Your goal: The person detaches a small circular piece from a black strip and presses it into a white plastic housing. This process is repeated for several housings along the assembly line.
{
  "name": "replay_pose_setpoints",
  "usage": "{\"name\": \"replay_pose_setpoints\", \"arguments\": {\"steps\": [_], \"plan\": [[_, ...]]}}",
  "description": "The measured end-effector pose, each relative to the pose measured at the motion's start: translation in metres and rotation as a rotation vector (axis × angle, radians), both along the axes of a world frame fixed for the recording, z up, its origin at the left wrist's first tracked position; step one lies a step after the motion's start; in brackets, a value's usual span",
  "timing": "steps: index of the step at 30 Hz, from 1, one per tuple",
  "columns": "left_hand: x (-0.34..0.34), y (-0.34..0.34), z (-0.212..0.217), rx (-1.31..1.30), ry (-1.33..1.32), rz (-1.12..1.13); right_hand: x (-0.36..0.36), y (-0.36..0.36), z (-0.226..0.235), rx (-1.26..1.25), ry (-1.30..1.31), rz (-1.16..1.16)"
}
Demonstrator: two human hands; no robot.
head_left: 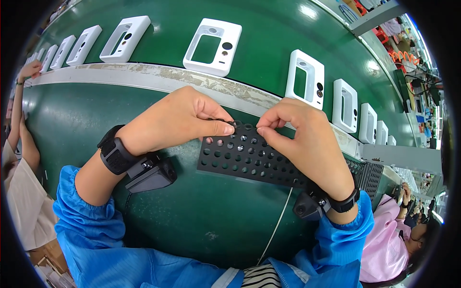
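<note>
The left hand (175, 120) has its thumb and forefinger pinched shut on a small dark ring (232, 124), held just above the far edge of a black tray (249, 161) full of round holes. The right hand (300, 137) meets it from the other side, its thumb and forefinger tips closed together close beside the same ring; whether they also touch it cannot be told. The other fingers of both hands are curled in. The tray lies flat on the green belt (192, 211), partly under the right hand, and some of its holes hold small shiny parts. Each wrist wears a black strap with a small black camera (151, 175) hanging under it, and both arms are in blue sleeves (91, 230). A thin white cord (278, 221) runs over the belt below the tray. Beyond a worn pale strip (158, 77), white plastic frames (212, 47) lie in a row on the far belt. A person in pink (389, 240) sits at the right, and another person's arm (19, 96) shows at the left
</note>
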State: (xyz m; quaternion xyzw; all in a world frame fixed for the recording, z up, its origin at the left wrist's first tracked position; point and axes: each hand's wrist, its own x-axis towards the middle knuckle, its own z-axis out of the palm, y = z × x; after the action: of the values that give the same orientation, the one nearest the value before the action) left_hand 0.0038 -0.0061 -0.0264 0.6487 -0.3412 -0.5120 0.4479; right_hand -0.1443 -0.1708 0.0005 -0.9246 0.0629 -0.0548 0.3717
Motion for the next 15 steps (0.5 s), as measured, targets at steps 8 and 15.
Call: {"name": "replay_pose_setpoints", "arguments": {"steps": [8, 15], "plan": [[0.002, 0.0003, -0.0014, -0.005, -0.053, -0.019, 0.0014, -0.0008, -0.0063, -0.04, -0.046, 0.026], [0.0022, -0.0021, -0.004, -0.005, -0.063, -0.022, 0.0013, -0.003, -0.0079, -0.066, -0.052, 0.024]]}}
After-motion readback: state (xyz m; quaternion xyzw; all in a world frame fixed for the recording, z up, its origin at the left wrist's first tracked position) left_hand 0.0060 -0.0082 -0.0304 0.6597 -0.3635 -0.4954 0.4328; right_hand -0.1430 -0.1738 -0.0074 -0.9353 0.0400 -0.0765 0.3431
